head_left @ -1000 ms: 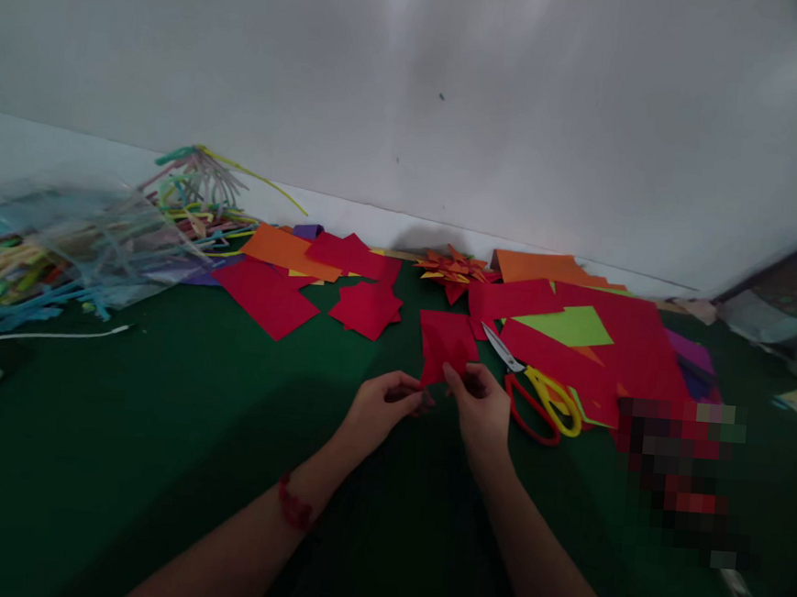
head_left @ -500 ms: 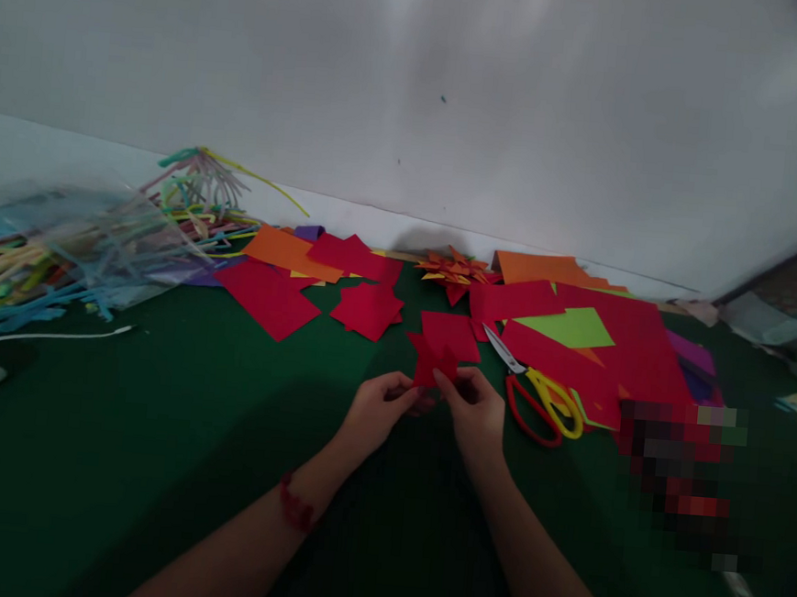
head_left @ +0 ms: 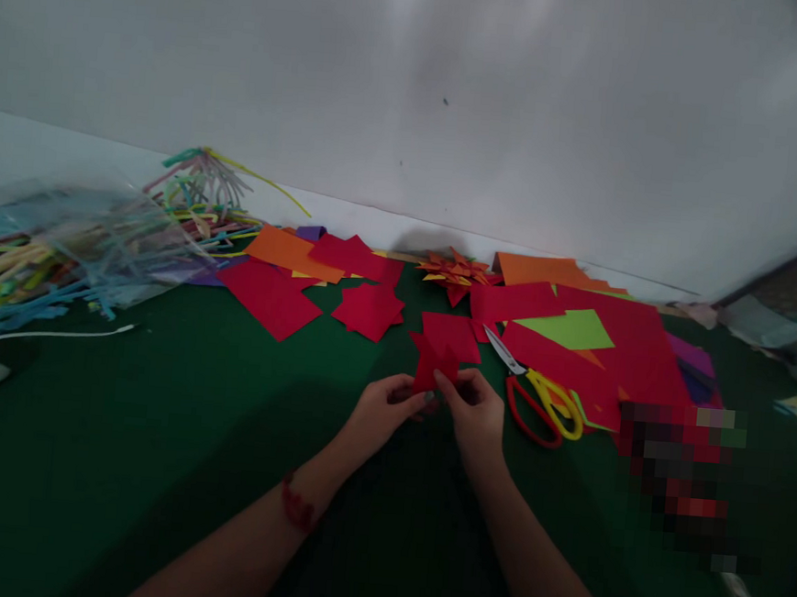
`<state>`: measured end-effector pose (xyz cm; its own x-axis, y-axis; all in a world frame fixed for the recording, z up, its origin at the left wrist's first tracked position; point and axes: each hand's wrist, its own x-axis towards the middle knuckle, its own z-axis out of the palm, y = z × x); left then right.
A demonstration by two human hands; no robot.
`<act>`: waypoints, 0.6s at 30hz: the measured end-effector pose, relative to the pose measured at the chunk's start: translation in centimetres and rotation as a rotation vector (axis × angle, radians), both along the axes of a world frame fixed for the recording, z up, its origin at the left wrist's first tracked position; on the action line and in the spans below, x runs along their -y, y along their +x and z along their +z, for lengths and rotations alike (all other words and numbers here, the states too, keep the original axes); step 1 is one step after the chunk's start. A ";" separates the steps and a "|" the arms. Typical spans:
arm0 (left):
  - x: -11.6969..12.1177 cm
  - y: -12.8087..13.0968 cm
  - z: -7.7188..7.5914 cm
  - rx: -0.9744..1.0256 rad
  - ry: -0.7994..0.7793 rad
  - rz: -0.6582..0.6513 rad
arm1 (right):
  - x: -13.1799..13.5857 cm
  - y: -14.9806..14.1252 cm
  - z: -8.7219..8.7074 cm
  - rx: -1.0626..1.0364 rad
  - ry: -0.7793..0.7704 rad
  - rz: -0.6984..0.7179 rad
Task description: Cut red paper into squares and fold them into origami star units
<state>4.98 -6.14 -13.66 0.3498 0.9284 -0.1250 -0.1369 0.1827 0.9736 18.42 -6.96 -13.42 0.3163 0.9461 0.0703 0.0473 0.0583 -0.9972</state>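
Between my two hands is a small piece of folded red paper [head_left: 427, 363], with pointed corners sticking up. My left hand [head_left: 382, 409] pinches its lower left edge, thumb in front. The thumb of my right hand [head_left: 476, 406] presses on the paper's front at the lower right, and its other fingers curl behind, partly hidden. Just beyond the held piece lies a flat red paper square [head_left: 461, 333]. To the right of my right hand rest scissors [head_left: 525, 371] with one red and one yellow handle loop, blades pointing away.
Red paper pieces [head_left: 370, 310] lie left of centre. At the wall sits a spiky orange-and-red paper cluster [head_left: 454, 268]. Large red sheets [head_left: 635, 354] and a green piece [head_left: 579, 327] cover the right. Pipe cleaners under a plastic bag [head_left: 126, 249] and a white cable [head_left: 57, 334] are left.
My left thumb has shifted slightly down and to the right along the red paper's lower edge. The right hand keeps its pinch, and the view has moved very slightly.
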 end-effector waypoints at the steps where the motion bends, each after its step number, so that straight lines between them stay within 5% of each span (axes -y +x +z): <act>1: 0.0 0.0 0.0 0.005 0.001 -0.001 | 0.1 -0.1 0.1 0.004 0.003 0.025; 18: 0.1 0.0 -0.1 -0.045 -0.049 0.081 | 0.1 0.1 -0.2 0.032 -0.037 -0.002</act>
